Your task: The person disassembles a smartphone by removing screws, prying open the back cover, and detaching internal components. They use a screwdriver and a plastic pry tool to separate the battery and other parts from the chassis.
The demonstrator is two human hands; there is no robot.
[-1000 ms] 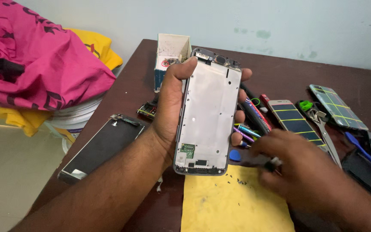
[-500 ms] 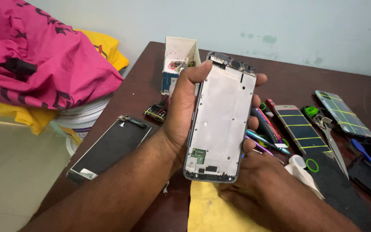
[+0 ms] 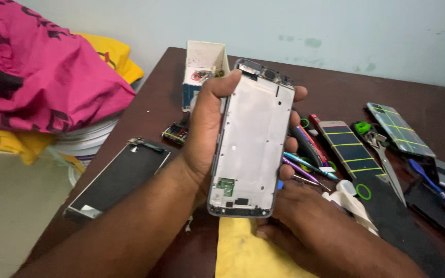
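Left hand [image 3: 204,136] is gripping the phone frame [image 3: 251,141] w/ bare metal inner side up, held upright-ish above the brown table [image 3: 336,87]. Right hand [image 3: 305,226] sits just below its bottom edge, over a yellow cloth [image 3: 238,252], can't tell if it's holding anything. Black screen panel [image 3: 117,177] lies to the left, screwdrivers [image 3: 307,167] and tweezers [image 3: 384,157] to the right.

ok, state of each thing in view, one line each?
phone frame: bare back up, held off the table
left hand: wrapped around the frame's edges
right hand: low by the frame's bottom end, grip unclear
black screen panel: flat on the table, apart
white box: open on top, small parts inside
scissors: closed, lying flat
yellow cloth: spread under the hands
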